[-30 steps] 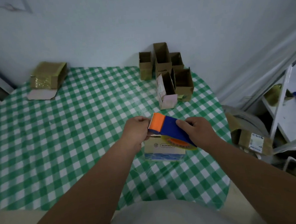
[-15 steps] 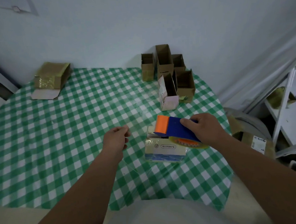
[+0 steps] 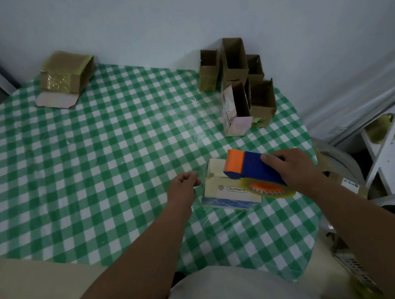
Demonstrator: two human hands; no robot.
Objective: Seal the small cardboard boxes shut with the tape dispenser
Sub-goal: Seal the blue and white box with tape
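Observation:
A small cream box (image 3: 226, 190) with a blue printed base lies on the green checked table (image 3: 99, 155). My right hand (image 3: 292, 169) grips the blue and orange tape dispenser (image 3: 251, 169), whose orange front end rests over the box's top near its left end. The clear tape roll hangs over the box's right front corner. My left hand (image 3: 182, 187) hovers just left of the box with fingers loosely curled, thumb and forefinger close together; whether it holds a tape end cannot be told.
Several open brown cardboard boxes (image 3: 236, 84) stand clustered at the table's back right by the wall. A taped box (image 3: 66, 76) with its flap open lies at the back left. White shelving (image 3: 391, 160) and clutter stand beyond the table's right edge.
My left hand has let go of the dispenser's front and drawn away to the left of the box. The dispenser has lowered onto the box top.

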